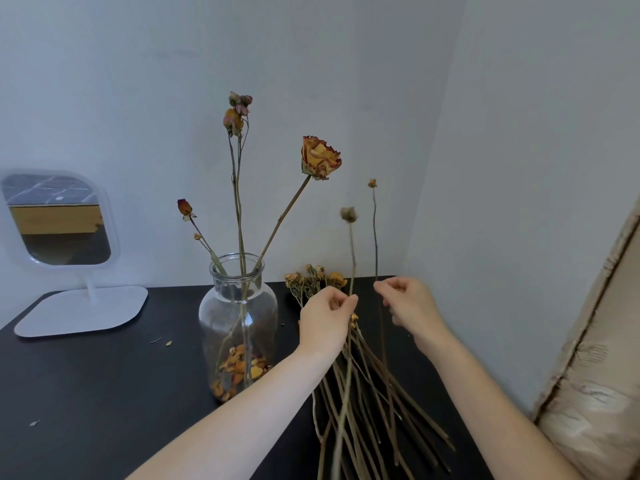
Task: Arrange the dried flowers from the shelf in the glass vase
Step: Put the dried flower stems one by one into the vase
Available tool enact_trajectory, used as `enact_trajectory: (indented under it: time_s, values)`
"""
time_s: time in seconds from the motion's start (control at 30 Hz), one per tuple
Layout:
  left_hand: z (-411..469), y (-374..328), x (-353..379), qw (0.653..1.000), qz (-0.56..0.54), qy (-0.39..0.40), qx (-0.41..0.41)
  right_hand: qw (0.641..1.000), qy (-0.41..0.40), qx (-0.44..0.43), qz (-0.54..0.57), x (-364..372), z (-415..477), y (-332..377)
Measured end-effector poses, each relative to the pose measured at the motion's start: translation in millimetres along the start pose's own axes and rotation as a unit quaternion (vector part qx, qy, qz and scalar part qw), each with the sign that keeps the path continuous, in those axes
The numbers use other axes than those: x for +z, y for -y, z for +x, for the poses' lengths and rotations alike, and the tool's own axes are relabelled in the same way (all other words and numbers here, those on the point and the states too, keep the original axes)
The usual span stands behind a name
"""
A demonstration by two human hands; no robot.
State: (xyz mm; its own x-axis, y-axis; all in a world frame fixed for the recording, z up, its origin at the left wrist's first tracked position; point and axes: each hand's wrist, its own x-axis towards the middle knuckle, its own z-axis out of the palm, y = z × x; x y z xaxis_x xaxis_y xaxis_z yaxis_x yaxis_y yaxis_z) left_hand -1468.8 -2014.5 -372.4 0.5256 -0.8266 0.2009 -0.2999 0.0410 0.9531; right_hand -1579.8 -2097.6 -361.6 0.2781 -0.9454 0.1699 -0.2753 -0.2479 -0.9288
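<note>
A clear glass vase (238, 327) stands on the black shelf top (86, 375), holding three dried stems, among them a large orange rose (320, 157), with loose petals at its bottom. To its right a bundle of dried flowers (363, 393) lies flat, heads toward the wall. My left hand (327, 322) pinches an upright stem topped by a fuzzy seed head (348, 214). My right hand (410, 306) pinches a thinner upright stem with a tiny orange bud (372, 183). Both hands hover over the bundle, right of the vase.
A white-framed table mirror (57, 220) on a flat white base stands at the left. Petal scraps (168, 343) dot the dark surface. White walls meet in the corner behind. A beige padded edge (595, 375) rises at the right.
</note>
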Motion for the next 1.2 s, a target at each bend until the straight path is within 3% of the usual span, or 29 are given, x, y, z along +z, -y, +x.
enact_trajectory:
  time_s: [0.27, 0.43, 0.57, 0.7, 0.83, 1.0, 1.2]
  values:
    - [-32.5, -37.5, -24.6, 0.993, -0.003, 0.063, 0.102, 0.987, -0.096, -0.072, 0.105, -24.0, -9.5, 44.6]
    - [-46.0, -44.0, -45.6, 0.991, 0.045, 0.053, 0.118, 0.967, -0.150, -0.134, 0.154, -27.9, -18.9, 63.7]
    - [-52.1, -47.5, -67.0, 0.989, 0.053, 0.031, 0.138, 0.966, -0.145, -0.146, 0.156, -25.0, -25.6, 75.2]
    - [-62.2, -50.0, -97.2, 0.982, 0.050, 0.057, 0.173, 0.965, -0.138, -0.146, 0.167, -24.0, -31.0, 86.5]
    - [-67.4, -57.7, -137.0, 0.985, -0.010, 0.070, 0.155, 0.962, -0.108, -0.150, 0.198, -18.3, -36.9, 100.7]
    - [-51.0, -83.4, -179.7, 0.983, -0.075, -0.021, 0.169, 0.959, -0.076, -0.159, 0.223, -6.0, -42.3, 116.9]
    - [-25.0, -136.3, -213.1, 0.953, -0.186, -0.116, 0.208, 0.958, -0.056, -0.162, 0.228, 8.7, -42.8, 127.2]
